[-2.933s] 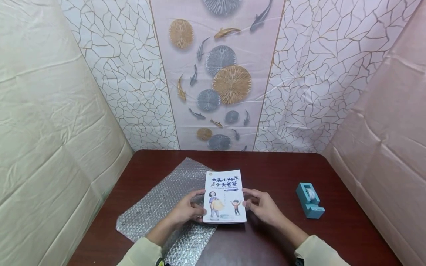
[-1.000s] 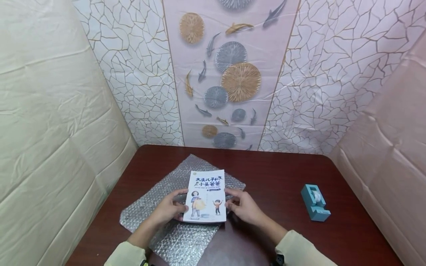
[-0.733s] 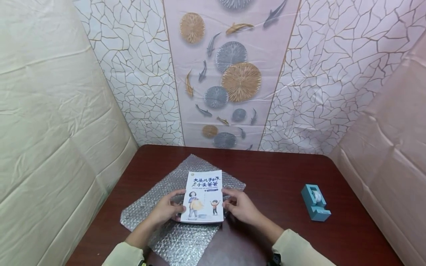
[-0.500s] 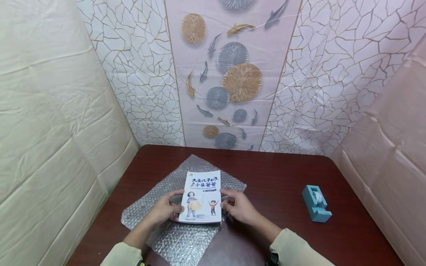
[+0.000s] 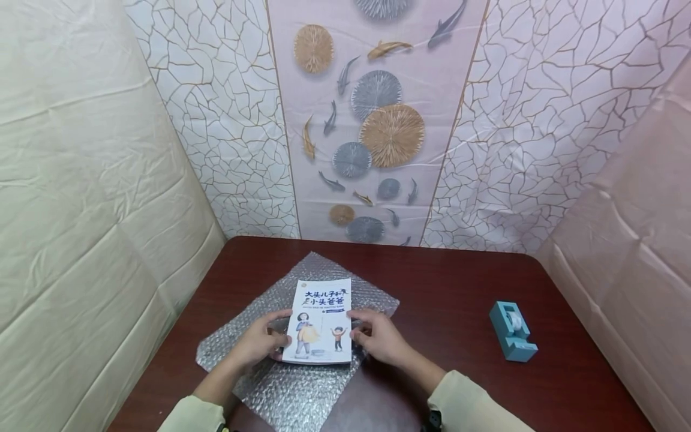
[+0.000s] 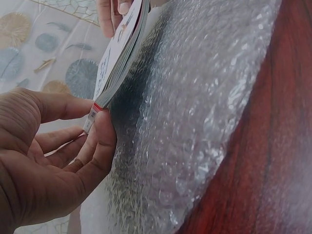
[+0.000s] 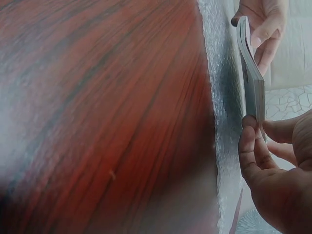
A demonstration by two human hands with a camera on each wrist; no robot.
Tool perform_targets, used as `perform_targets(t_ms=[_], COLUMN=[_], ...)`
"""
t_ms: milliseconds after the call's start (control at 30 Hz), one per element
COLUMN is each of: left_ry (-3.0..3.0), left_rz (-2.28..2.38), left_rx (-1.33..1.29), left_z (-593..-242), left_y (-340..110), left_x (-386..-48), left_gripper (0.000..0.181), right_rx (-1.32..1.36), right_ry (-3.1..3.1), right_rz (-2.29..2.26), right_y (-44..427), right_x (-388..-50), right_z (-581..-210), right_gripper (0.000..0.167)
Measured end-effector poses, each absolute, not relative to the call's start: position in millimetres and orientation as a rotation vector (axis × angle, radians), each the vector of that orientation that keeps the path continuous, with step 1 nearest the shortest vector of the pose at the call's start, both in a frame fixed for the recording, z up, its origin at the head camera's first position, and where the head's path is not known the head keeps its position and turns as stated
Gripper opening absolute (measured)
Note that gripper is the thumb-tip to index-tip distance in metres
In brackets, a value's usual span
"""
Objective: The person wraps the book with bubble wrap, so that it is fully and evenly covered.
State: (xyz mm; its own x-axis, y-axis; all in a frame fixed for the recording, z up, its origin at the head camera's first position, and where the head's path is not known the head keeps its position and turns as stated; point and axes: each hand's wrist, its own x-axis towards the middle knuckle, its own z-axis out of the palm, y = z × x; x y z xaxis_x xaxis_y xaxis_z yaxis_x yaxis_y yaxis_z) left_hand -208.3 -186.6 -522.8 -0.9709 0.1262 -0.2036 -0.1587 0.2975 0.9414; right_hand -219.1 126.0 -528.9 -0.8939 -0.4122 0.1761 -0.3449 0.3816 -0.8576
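Note:
A paperback book (image 5: pixel 318 324) with a white illustrated cover is held between both hands, cover facing up. My left hand (image 5: pixel 259 341) grips its left edge, which the left wrist view shows as the spine (image 6: pixel 93 113) pinched between thumb and fingers. On the opposite side my right hand (image 5: pixel 382 339) pinches the right edge, thumb on top and fingertips underneath. Below the book lies a sheet of bubble wrap (image 5: pixel 275 378), spread flat and set diagonally. In the right wrist view a gap shows between the book (image 7: pixel 251 73) and the wrap (image 7: pixel 222 112).
A teal tape dispenser (image 5: pixel 511 331) with a roll of clear tape stands at the right of the dark red table (image 5: pixel 432 288). Fabric-covered walls (image 5: pixel 621 240) close in the table at the left, right and back.
Both hands have carried the book leftward, from the wrap's right edge to over its middle. The camera view has shifted slightly. Both hands keep their hold.

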Motion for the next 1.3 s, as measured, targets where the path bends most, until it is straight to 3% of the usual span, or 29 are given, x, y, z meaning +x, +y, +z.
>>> perform_targets(t_ms=[1300], left_ry=[2.489], left_rz=[1.595], left_rx=[-0.124], left_z=[-526], left_y=[-198], left_x=[-205], left_gripper=[0.075], right_rx=[-0.874], right_ry=[2.796], right_rz=[-1.194], right_y=[105], right_x=[-217], right_z=[-535], right_gripper=[0.043])
